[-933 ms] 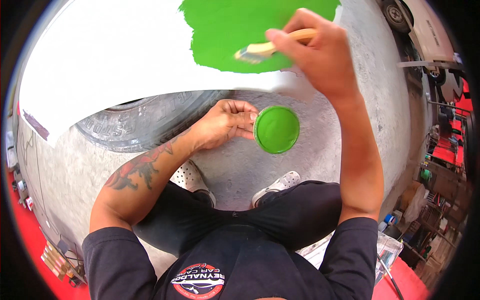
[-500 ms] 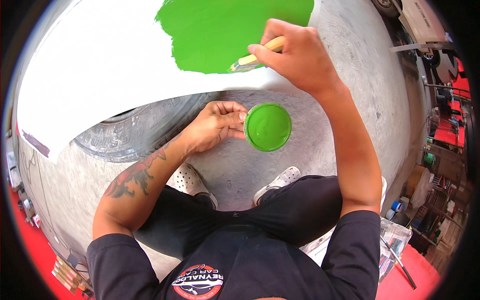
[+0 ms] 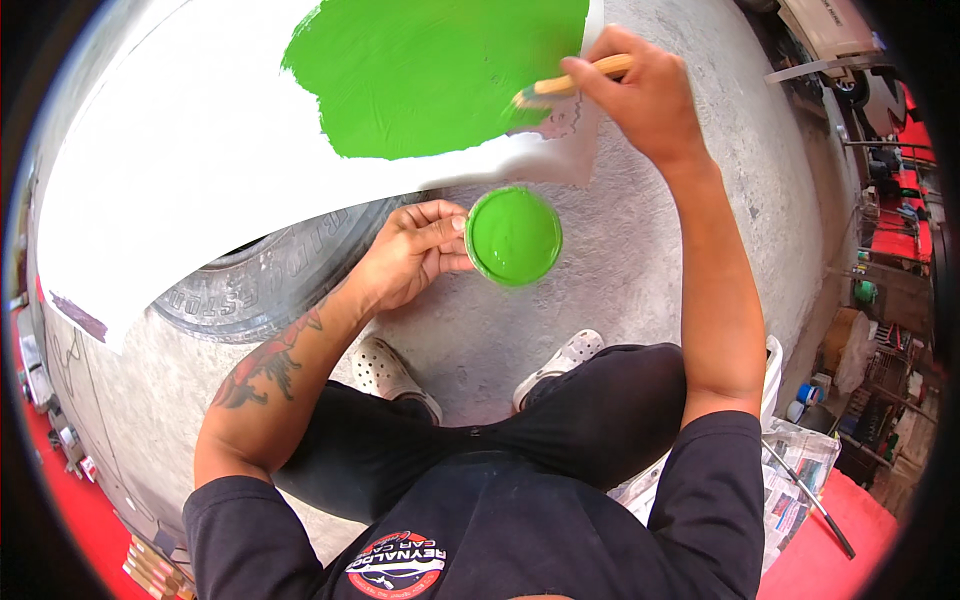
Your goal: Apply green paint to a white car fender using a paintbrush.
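Past the pale shoes [image 3: 385, 375], the left hand [image 3: 412, 250] pinches a round cup [image 3: 515, 236] of green paint between thumb and fingers, beside the tire [image 3: 290, 270]. Farther out, the right hand [image 3: 650, 95] has its fingers closed around a brush [image 3: 585, 77], bristles at the near right edge of the green coat [image 3: 420, 80] on a white panel [image 3: 190, 170], whose left stretch, near border and greyish corner patch [image 3: 560, 122] look largely uncoated.
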`<state>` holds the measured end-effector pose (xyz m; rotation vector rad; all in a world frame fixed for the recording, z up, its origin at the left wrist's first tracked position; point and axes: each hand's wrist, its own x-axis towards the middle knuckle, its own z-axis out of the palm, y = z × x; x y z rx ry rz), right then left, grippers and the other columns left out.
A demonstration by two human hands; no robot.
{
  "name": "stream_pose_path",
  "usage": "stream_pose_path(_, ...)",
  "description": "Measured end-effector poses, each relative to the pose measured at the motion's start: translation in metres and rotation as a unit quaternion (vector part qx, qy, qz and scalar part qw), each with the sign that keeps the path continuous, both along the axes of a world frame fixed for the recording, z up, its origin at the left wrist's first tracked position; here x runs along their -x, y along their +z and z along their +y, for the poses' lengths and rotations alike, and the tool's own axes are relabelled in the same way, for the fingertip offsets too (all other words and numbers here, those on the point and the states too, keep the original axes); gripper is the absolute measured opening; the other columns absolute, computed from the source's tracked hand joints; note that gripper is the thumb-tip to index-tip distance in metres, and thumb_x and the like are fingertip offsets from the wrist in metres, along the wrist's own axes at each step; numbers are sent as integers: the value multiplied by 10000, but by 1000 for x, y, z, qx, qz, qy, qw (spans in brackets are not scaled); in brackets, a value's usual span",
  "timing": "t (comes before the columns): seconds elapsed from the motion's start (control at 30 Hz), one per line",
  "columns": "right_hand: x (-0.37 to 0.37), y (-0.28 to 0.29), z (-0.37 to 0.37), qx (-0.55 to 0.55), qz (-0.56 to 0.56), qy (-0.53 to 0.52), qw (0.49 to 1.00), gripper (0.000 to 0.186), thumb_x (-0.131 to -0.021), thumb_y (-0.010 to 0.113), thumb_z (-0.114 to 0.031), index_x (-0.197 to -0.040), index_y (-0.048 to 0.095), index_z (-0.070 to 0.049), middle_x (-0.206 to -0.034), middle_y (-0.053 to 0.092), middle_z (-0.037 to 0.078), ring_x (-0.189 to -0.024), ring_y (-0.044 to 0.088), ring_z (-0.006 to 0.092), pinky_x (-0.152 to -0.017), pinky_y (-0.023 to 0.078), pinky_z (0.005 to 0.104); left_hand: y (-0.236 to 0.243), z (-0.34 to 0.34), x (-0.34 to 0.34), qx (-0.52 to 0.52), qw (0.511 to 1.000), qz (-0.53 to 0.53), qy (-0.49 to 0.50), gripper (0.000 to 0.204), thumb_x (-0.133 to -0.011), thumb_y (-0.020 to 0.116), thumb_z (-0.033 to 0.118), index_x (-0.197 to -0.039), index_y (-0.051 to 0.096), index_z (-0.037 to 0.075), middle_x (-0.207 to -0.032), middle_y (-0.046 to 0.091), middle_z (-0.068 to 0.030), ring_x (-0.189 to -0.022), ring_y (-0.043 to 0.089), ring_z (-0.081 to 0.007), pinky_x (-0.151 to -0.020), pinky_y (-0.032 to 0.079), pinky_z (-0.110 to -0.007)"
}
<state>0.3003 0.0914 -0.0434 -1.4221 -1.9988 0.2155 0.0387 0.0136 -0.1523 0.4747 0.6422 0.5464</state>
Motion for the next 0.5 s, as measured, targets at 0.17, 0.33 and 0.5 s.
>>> stream_pose_path(0.17,-16,49,-24,12,74,-39,996,258,-851,699,-243,-711,585,-59,-536,486,-41,-471,443,39,-431,329,205,2,6,1,16,995,13,98,121,-954,533,90,-1019,588,4,-963,662,-102,-866,671,-194,-796,572,-330)
stream_pose_path(0.33,0,61,-41,230,162,-14,959,197,-836,692,-233,-747,652,-61,-519,529,-13,-454,470,34,-422,328,190,4,12,-4,0,993,6,119,139,-966,511,103,-1040,562,-4,-979,654,-112,-892,663,-195,-819,564,-327)
stream_pose_path(0.5,3,41,-32,328,173,-23,928,248,-830,690,-258,-746,646,-28,-522,549,-4,-445,495,54,-420,357,198,8,13,-16,-6,992,-6,122,143,-962,522,98,-1025,575,-19,-964,658,-111,-880,662,-189,-824,564,-334)
